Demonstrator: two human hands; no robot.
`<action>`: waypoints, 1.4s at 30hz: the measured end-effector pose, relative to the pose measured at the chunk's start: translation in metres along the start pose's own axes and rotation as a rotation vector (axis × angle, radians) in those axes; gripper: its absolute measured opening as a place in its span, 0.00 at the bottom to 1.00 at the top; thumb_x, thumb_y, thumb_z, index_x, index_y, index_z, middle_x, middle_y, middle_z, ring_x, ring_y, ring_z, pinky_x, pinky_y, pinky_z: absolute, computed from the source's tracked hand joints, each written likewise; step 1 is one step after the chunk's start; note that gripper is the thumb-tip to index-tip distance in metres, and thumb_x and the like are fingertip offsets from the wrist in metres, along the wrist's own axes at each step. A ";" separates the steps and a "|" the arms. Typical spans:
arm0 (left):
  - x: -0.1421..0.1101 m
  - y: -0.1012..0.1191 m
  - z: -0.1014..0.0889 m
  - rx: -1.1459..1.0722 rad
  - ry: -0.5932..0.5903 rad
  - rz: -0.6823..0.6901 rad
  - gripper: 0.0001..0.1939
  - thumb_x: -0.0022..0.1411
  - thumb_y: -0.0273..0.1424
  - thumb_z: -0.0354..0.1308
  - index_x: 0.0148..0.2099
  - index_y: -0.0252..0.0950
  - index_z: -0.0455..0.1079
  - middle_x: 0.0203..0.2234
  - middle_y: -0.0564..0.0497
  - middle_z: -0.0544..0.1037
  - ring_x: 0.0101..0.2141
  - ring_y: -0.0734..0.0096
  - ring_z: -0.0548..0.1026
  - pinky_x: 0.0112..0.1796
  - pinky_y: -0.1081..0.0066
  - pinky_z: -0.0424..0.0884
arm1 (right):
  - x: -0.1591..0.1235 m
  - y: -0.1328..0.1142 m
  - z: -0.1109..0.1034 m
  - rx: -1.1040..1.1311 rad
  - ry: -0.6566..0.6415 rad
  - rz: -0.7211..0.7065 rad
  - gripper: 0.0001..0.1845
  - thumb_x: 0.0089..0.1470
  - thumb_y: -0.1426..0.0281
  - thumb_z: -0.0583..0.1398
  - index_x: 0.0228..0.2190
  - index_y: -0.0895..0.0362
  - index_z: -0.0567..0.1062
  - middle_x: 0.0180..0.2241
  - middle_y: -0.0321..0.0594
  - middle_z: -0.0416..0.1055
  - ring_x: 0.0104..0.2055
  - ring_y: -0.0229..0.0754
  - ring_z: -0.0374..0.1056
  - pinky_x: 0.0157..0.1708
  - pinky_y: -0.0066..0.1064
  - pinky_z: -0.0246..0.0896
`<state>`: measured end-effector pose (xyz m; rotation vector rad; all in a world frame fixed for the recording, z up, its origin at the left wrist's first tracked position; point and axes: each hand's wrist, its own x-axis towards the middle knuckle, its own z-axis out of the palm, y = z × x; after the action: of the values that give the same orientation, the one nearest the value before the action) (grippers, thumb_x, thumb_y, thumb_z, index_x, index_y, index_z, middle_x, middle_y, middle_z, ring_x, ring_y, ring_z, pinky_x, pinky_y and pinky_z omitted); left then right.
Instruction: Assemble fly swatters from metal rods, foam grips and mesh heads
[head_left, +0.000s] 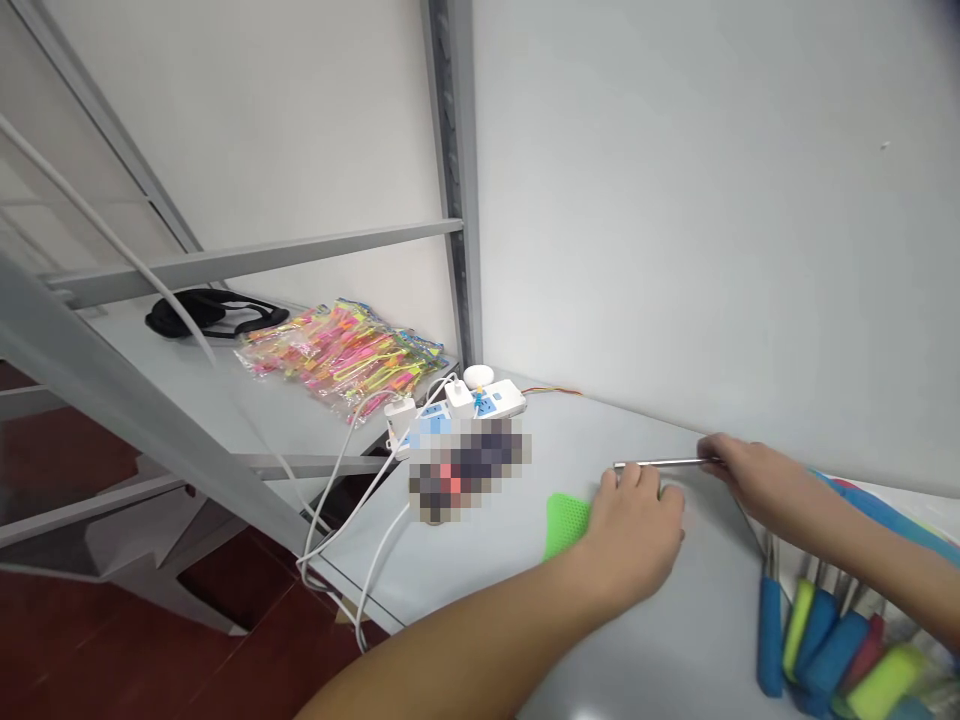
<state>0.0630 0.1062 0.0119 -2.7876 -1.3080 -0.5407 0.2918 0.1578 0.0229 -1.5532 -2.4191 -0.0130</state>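
A thin shiny metal rod lies level just above the grey tabletop, close to the wall. My right hand is closed around its right end. Curled fingers of my left hand are at the rod's left part and partly cover it. A bright green perforated sheet, like a fly swatter's head, shows beside my left hand, which hides part of it. Whether it joins the rod cannot be made out. Below my right forearm lie several metal-shafted pieces with blue, lime and red handles.
A power strip with white plugs and cables sits at the table's far left corner, by a pixelated object. Cables hang over the left edge. On the neighbouring shelf are colourful plastic packets and a black strap-like item. A metal post rises behind.
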 end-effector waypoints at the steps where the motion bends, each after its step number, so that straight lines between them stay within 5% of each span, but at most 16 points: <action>1: 0.001 -0.001 -0.002 -0.026 0.000 -0.019 0.12 0.66 0.37 0.52 0.46 0.35 0.65 0.40 0.45 0.66 0.44 0.57 0.63 0.41 0.60 0.64 | -0.009 0.006 -0.005 0.014 0.027 0.049 0.11 0.63 0.60 0.49 0.37 0.52 0.66 0.31 0.44 0.74 0.30 0.47 0.70 0.30 0.39 0.61; 7: 0.004 -0.010 -0.005 -0.122 -0.046 -0.075 0.16 0.64 0.40 0.55 0.50 0.37 0.64 0.43 0.45 0.67 0.45 0.55 0.64 0.44 0.57 0.63 | -0.075 0.017 -0.031 0.136 0.088 0.277 0.10 0.60 0.56 0.55 0.39 0.47 0.68 0.32 0.47 0.76 0.29 0.47 0.73 0.27 0.37 0.63; 15: 0.014 -0.019 0.009 -0.217 -0.051 -0.063 0.09 0.70 0.30 0.45 0.47 0.37 0.65 0.39 0.47 0.70 0.42 0.60 0.66 0.42 0.60 0.63 | -0.129 0.018 -0.020 0.097 0.179 0.356 0.18 0.60 0.52 0.52 0.43 0.48 0.72 0.34 0.39 0.77 0.32 0.47 0.74 0.26 0.34 0.68; 26: 0.014 -0.018 -0.009 -0.384 -0.059 0.145 0.14 0.69 0.23 0.40 0.52 0.38 0.62 0.38 0.49 0.70 0.40 0.65 0.68 0.42 0.66 0.67 | -0.134 0.007 -0.020 0.055 0.322 0.077 0.13 0.63 0.65 0.54 0.46 0.55 0.72 0.40 0.41 0.76 0.41 0.44 0.73 0.39 0.34 0.67; 42: 0.016 -0.018 -0.012 -0.262 -0.065 0.155 0.13 0.72 0.30 0.40 0.52 0.38 0.64 0.38 0.48 0.69 0.40 0.65 0.67 0.40 0.65 0.67 | -0.135 0.011 -0.019 -0.008 0.357 -0.037 0.11 0.61 0.72 0.57 0.46 0.56 0.71 0.33 0.40 0.73 0.34 0.40 0.69 0.35 0.32 0.63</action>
<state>0.0550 0.1281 0.0258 -3.1088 -1.0889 -0.6629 0.3588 0.0394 0.0088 -1.3729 -2.1675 -0.2823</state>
